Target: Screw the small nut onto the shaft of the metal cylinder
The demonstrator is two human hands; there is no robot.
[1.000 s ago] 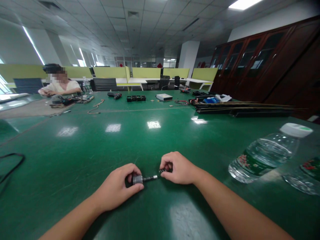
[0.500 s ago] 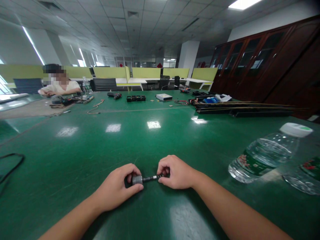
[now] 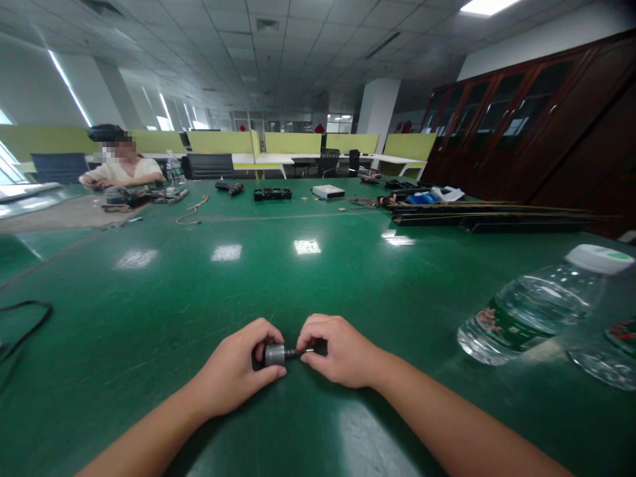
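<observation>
My left hand point(image 3: 243, 361) is closed around a small grey metal cylinder point(image 3: 275, 355), which has a thin shaft pointing right. A dark coil spring point(image 3: 291, 354) sits around that shaft, close to the cylinder. The thumb and fingertips of my right hand point(image 3: 335, 351) pinch the right end of the spring. Beyond these fingertips, the bright tip of the shaft point(image 3: 310, 350) shows. Both hands are low over the green table point(image 3: 248, 278), and my fingers hide part of the cylinder and spring.
A water bottle point(image 3: 531, 311) stands at right, with another point(image 3: 611, 351) beside it. A black cable point(image 3: 30, 318) lies at left. Farther back are a power drill point(image 3: 229, 188), a black fan-like block point(image 3: 272, 194), a silver box point(image 3: 328, 191) and long dark strips point(image 3: 477, 215). A person point(image 3: 124, 162) sits at far left.
My right hand has moved left toward the cylinder, sliding the spring along the shaft from its tip. My left hand keeps its hold on the cylinder.
</observation>
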